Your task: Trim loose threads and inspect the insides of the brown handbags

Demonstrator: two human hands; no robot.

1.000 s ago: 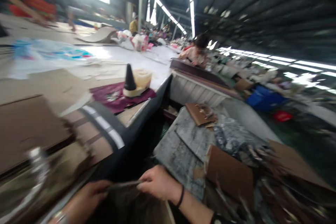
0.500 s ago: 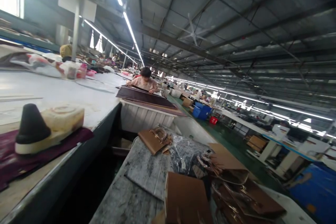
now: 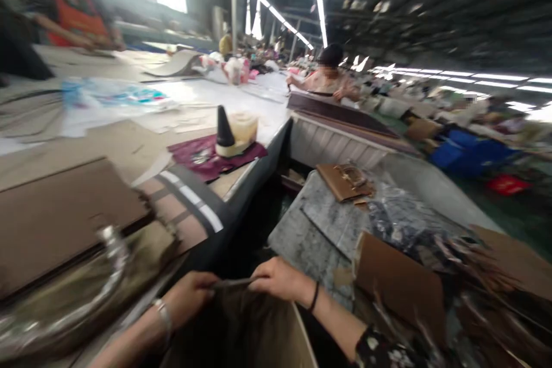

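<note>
My left hand [image 3: 190,298] and my right hand [image 3: 280,279] both pinch the upper edge of a dark brown piece of material [image 3: 245,322] held between them at the bottom of the view. The fingers of each hand are closed on that edge. The piece hangs in the gap beside the long worktable [image 3: 129,149]. A bracelet sits on my left wrist and a dark band on my right wrist.
A black cone [image 3: 224,126] and a tape roll [image 3: 244,126] rest on a maroon sheet [image 3: 207,158]. To the right, a grey board [image 3: 319,230] bears a tan handbag [image 3: 345,181] and brown bags [image 3: 401,282]. A person [image 3: 330,77] works farther along; another stands far left.
The view swung up to the ceiling half a second ago, then dropped back. Both hands are in view again, still gripping the dark brown piece, slightly farther right than one second ago.
</note>
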